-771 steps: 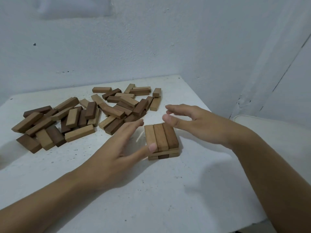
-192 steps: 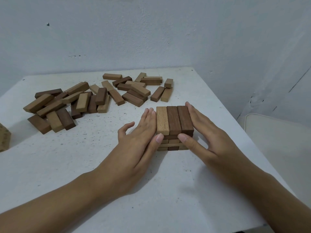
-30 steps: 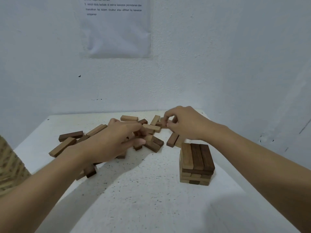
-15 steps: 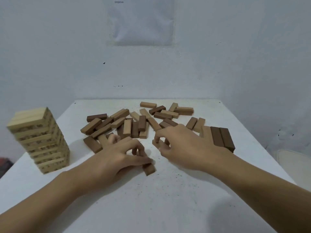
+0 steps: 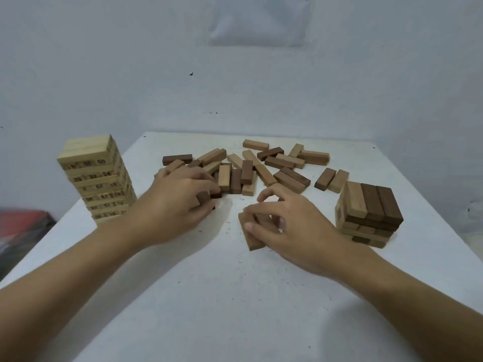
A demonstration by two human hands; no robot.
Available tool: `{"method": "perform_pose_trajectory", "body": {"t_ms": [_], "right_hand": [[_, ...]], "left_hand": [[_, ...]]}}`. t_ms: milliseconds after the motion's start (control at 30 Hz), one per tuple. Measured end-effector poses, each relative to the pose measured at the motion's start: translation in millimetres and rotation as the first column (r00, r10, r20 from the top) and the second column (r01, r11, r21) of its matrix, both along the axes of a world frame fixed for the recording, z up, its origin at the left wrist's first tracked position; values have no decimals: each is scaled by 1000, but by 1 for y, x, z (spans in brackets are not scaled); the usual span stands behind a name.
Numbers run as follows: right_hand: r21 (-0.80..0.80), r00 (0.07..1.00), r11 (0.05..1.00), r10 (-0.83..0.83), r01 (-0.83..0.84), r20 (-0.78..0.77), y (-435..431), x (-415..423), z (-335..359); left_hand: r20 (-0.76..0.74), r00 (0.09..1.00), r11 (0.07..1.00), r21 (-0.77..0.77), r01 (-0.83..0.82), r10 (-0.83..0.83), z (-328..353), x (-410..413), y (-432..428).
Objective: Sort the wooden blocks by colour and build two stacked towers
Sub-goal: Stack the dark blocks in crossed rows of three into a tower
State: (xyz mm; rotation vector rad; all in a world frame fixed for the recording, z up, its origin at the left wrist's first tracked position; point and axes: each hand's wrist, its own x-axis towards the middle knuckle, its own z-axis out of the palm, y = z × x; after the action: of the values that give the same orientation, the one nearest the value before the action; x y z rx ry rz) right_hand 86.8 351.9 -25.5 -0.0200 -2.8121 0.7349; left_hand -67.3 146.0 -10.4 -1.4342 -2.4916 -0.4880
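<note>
Perhaps halfway — 1 tall pale numbered tower [image 5: 96, 178] stands left, 1 short mixed-brown stack [image 5: 368, 212] right, loose brown wooden blocks [image 5: 290, 177] unsorted on the white tabletop [image 5: 235, 296]. Left hand [image 5: 180, 205] grips a dark brown block [image 5: 205, 197]; right hand [image 5: 290, 228] pinches flat tan blocks [image 5: 251, 237].

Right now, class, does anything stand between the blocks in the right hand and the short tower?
Nothing visible does. Only the right hand itself and bare table lie between the blocks and the short tower; the loose pile sits farther back.
</note>
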Motion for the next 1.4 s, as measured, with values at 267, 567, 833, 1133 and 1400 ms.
{"method": "perform_pose_trajectory", "body": {"t_ms": [267, 567, 833, 1133, 1400], "right_hand": [[-50, 999, 998, 43, -43, -1, 3, 0, -9], [-32, 1000, 999, -5, 5, -4, 0, 5, -12], [-50, 999, 998, -24, 22, -25, -3, 8, -12], [-51, 1000, 998, 28, -28, 2, 12, 10, -11], [-1, 992, 992, 129, -129, 11, 27, 12, -10]], "left_hand": [[-131, 988, 963, -244, -112, 81, -10, 4, 6], [-220, 975, 975, -221, -31, -19, -16, 35, -11], [-93, 984, 988, -27, 149, -151, -19, 62, -6], [135, 970, 962, 214, 172, -204, -24, 57, 10], [189, 961, 948, 287, 141, -200, -33, 56, 10]]}}
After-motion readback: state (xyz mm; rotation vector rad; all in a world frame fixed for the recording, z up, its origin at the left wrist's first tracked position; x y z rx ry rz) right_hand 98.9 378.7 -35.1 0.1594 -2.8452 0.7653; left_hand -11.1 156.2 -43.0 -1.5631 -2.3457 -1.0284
